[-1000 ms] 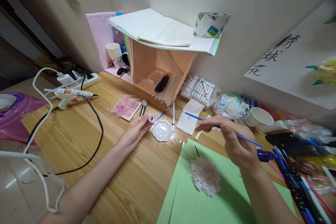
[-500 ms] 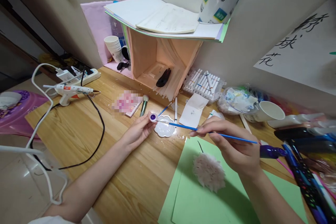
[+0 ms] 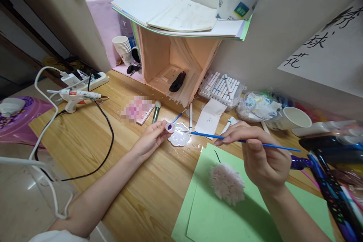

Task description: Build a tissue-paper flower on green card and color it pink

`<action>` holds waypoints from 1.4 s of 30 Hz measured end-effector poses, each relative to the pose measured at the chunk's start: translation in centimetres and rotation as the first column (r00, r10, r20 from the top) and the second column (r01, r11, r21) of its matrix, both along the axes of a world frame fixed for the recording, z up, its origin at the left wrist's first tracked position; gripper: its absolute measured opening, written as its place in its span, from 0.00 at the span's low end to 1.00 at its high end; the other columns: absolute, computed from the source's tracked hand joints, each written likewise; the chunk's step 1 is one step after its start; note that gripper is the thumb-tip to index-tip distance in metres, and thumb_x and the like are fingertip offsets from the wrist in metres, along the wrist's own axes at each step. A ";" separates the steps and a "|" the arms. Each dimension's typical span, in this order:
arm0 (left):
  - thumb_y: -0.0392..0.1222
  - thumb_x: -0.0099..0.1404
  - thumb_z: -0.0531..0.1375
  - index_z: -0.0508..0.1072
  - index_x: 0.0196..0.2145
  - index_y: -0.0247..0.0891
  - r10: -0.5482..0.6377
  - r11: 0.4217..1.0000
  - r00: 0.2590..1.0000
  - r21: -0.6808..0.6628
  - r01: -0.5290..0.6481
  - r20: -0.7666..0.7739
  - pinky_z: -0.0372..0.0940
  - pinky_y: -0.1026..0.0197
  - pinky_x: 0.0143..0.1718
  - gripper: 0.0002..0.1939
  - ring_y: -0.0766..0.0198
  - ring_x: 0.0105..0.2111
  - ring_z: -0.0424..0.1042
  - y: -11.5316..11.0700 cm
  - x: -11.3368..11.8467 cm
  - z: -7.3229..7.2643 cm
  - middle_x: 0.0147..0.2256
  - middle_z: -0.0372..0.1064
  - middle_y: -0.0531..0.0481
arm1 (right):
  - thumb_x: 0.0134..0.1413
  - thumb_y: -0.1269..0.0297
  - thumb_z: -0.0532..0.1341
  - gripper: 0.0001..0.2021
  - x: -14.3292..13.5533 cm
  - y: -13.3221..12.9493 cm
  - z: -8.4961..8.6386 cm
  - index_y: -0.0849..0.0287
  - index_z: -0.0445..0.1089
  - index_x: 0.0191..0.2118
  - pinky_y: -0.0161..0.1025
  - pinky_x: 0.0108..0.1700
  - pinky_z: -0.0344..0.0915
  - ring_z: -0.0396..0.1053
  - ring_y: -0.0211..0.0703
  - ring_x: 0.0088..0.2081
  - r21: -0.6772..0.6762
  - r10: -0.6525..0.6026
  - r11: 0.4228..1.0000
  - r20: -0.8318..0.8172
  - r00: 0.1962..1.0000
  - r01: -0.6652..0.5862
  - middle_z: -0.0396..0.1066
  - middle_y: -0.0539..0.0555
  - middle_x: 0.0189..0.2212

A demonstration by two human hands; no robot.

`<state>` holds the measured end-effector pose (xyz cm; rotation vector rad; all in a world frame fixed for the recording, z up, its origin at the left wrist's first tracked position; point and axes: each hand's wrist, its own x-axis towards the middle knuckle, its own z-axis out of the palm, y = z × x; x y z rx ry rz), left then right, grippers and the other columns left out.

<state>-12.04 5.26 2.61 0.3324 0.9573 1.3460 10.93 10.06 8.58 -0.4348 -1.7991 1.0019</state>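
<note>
Between its fingertips my left hand [image 3: 151, 140] holds a small white cap [image 3: 170, 127] with purple inside, beside the white flower-shaped palette [image 3: 179, 136]. My right hand [image 3: 259, 155] grips a thin blue paintbrush [image 3: 210, 135]; its bristle tip points left, over the palette and close to the cap. Below my right hand a fluffy pale pink flower [image 3: 227, 184] with a dark stem lies on green paper [image 3: 215, 215]. A purple bottle [image 3: 300, 162] shows just beyond my right wrist.
A hot glue gun [image 3: 75, 98] with cables lies at the left. Behind are a makeup brush [image 3: 156, 112], a peach box [image 3: 155, 56] holding a black cutter, and a marker case [image 3: 221, 90]. Paper cup [image 3: 296, 118] and pens [image 3: 334, 196] are at the right.
The paintbrush and my right hand have moved right, so the tip is farther from the cap. The cap in my left hand has shifted slightly right and tilted.
</note>
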 end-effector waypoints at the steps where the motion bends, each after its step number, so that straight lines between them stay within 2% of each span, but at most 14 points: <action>1: 0.39 0.51 0.69 0.74 0.27 0.32 -0.006 1.000 1.000 0.005 0.006 -0.010 0.69 0.76 0.30 0.09 0.74 0.27 0.72 0.0 0.0 0.0 0.26 0.72 0.53 | 0.64 0.65 0.50 0.13 0.0 0.0 0.0 0.58 0.72 0.37 0.42 0.35 0.62 0.69 0.42 0.33 0.002 -0.006 1.000 0.009 1.000 0.006 0.73 0.53 0.29; 3: 0.40 0.49 0.69 0.74 0.26 0.32 -0.017 1.000 0.999 0.010 0.017 -0.028 0.69 0.76 0.31 0.10 0.74 0.27 0.71 0.0 0.0 0.0 0.25 0.72 0.54 | 0.62 0.65 0.54 0.10 0.1 0.0 0.1 0.57 0.72 0.37 0.41 0.34 0.63 0.69 0.42 0.32 0.006 -0.012 1.000 0.040 0.999 0.012 0.73 0.53 0.29; 6: 0.40 0.49 0.70 0.74 0.26 0.31 -0.028 1.000 0.999 0.006 0.028 -0.046 0.69 0.76 0.31 0.11 0.74 0.27 0.71 0.0 0.1 0.0 0.25 0.71 0.54 | 0.53 0.68 0.63 0.03 0.1 -0.2 0.4 0.57 0.73 0.35 0.40 0.32 0.64 0.69 0.42 0.30 -0.009 -0.032 0.999 0.061 0.998 0.033 0.73 0.51 0.27; 8: 0.40 0.50 0.69 0.74 0.27 0.31 -0.031 1.000 0.998 -0.005 0.031 -0.052 0.69 0.76 0.31 0.10 0.74 0.27 0.71 0.0 0.1 0.1 0.25 0.71 0.54 | 0.49 0.72 0.66 0.05 0.1 -0.3 0.7 0.56 0.74 0.33 0.40 0.30 0.66 0.70 0.42 0.29 -0.045 -0.057 0.997 0.040 0.998 0.059 0.73 0.51 0.26; 12: 0.37 0.51 0.68 0.73 0.26 0.31 -0.022 0.999 1.000 -0.038 0.022 -0.015 0.69 0.75 0.31 0.08 0.74 0.26 0.71 0.0 0.3 0.0 0.26 0.71 0.53 | 0.51 0.70 0.64 0.03 0.1 -0.7 1.4 0.57 0.74 0.33 0.39 0.23 0.65 0.70 0.41 0.24 -0.057 -0.121 0.991 -0.055 0.991 0.118 0.74 0.52 0.24; 17: 0.35 0.53 0.67 0.73 0.25 0.31 -0.025 0.997 0.997 -0.074 0.030 0.069 0.69 0.76 0.28 0.06 0.75 0.24 0.71 -0.1 0.9 0.3 0.24 0.71 0.53 | 0.56 0.62 0.61 0.07 0.3 -0.9 1.3 0.57 0.74 0.33 0.41 0.23 0.67 0.71 0.44 0.24 0.109 -0.168 0.979 -0.058 0.984 0.173 0.74 0.54 0.22; 21: 0.35 0.54 0.66 0.73 0.26 0.31 -0.049 0.995 0.996 -0.085 0.056 0.080 0.69 0.75 0.27 0.06 0.74 0.24 0.71 -0.3 1.2 0.3 0.24 0.71 0.53 | 0.57 0.63 0.59 0.07 0.4 -1.0 1.0 0.56 0.73 0.38 0.40 0.26 0.68 0.72 0.44 0.27 0.181 -0.074 0.981 -0.008 0.997 0.074 0.74 0.53 0.25; 25: 0.37 0.52 0.68 0.73 0.26 0.31 -0.091 0.993 0.993 -0.063 0.096 0.080 0.69 0.75 0.28 0.08 0.74 0.24 0.71 -0.5 1.3 0.0 0.25 0.71 0.53 | 0.58 0.67 0.58 0.07 0.4 -1.0 0.8 0.57 0.71 0.41 0.39 0.29 0.68 0.71 0.42 0.30 0.199 -0.010 0.980 0.063 0.998 -0.003 0.74 0.53 0.28; 32: 0.37 0.50 0.69 0.74 0.29 0.31 -0.144 0.988 0.989 -0.045 0.146 0.043 0.68 0.75 0.32 0.09 0.73 0.27 0.71 -0.7 1.3 -0.3 0.27 0.71 0.52 | 0.59 0.65 0.57 0.07 -0.3 -1.3 0.9 0.58 0.71 0.40 0.39 0.29 0.68 0.72 0.43 0.30 0.265 0.000 0.963 0.158 0.987 -0.042 0.74 0.54 0.27; 42: 0.39 0.53 0.67 0.75 0.33 0.31 -0.168 0.984 0.985 -0.059 0.170 0.039 0.68 0.73 0.33 0.10 0.71 0.29 0.73 -0.8 1.3 -0.7 0.30 0.73 0.49 | 0.59 0.66 0.57 0.07 -0.3 -1.3 0.6 0.59 0.70 0.41 0.39 0.30 0.67 0.71 0.43 0.30 0.272 -0.003 0.961 0.175 0.985 -0.046 0.74 0.55 0.28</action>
